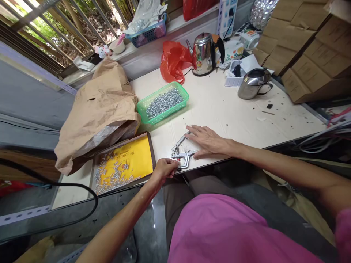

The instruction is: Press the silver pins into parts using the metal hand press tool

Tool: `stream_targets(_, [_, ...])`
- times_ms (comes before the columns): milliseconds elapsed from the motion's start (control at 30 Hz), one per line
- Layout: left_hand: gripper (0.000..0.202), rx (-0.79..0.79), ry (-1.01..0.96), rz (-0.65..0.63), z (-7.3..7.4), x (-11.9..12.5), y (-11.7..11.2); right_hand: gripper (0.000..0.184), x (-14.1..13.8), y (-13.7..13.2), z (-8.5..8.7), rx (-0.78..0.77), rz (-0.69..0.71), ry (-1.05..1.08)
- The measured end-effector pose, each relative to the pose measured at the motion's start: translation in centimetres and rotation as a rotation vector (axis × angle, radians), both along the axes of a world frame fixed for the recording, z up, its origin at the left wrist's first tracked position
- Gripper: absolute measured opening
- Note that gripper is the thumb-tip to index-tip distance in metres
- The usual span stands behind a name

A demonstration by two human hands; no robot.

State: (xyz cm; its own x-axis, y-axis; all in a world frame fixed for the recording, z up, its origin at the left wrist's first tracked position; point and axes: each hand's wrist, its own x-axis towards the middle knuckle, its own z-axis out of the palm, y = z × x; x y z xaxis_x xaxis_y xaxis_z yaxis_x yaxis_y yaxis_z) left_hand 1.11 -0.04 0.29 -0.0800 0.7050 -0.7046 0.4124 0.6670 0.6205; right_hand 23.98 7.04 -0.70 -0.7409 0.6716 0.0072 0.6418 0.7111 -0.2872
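A silver metal hand-lever tool [186, 155] with a coil spring, a raised lever and a small red part lies at the table's front edge. My left hand [166, 168] is closed in a pinch at the tool's left end; whatever is between the fingertips is too small to make out. My right hand [207, 140] lies over the lever's far end with its fingers stretched out, not wrapped round it. To the left, a shallow tray [150, 148] holds a yellow sheet [139, 155] with many small metal pins [116, 175] scattered over it.
A green basket [185, 95] full of similar metal pieces stands behind the tool. A crumpled brown paper bag [101, 98] sits at left. At the back are a red plastic bag [174, 60], a kettle [203, 54], a steel pot [253, 86] and stacked cardboard boxes [307, 47].
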Motion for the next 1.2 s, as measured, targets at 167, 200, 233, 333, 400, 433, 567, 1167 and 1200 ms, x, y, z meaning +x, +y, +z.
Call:
stream_targets(167, [0.020, 0.003, 0.024, -0.001, -0.1, 0.1, 0.0, 0.091, -0.6, 2.4, 0.1, -0.046, 0.097, -0.074])
stream_targets(200, [0.021, 0.002, 0.028, -0.005, -0.1, 0.1, 0.0, 0.088, -0.8, 2.5, 0.2, -0.044, 0.098, -0.081])
stream_targets(233, [0.021, -0.002, 0.030, -0.011, -0.1, 0.1, -0.1, 0.085, -0.9, 2.4, 0.3, -0.039, 0.092, -0.090])
stream_targets(333, [0.024, 0.011, 0.090, -0.066, 0.0, 0.1, -0.4, 0.077, -1.2, 2.0, 0.6, -0.026, 0.071, -0.121])
stream_targets(400, [0.027, 0.140, 0.247, -0.148, 0.2, 0.1, -0.7, 0.070, -1.1, 1.6, 0.6, -0.014, 0.069, -0.113])
stream_targets(433, [0.027, 0.231, 0.344, -0.198, 0.4, 0.2, -0.8, 0.067, -1.0, 1.5, 0.6, -0.006, 0.070, -0.103])
stream_targets(567, [0.019, 0.440, 0.572, -0.357, 0.9, 0.5, -0.5, 0.052, -0.7, 1.1, 0.5, 0.002, 0.067, -0.056])
stream_targets(1167, [0.052, 0.785, 0.666, -1.081, -0.2, 5.2, 5.3, 0.038, 0.5, 0.0, 1.2, -0.056, -0.024, -0.135])
stream_targets(1200, [0.046, 0.786, 0.647, -1.081, -0.3, 5.1, 5.4, 0.034, 0.3, 0.2, 1.4, -0.061, -0.033, -0.145])
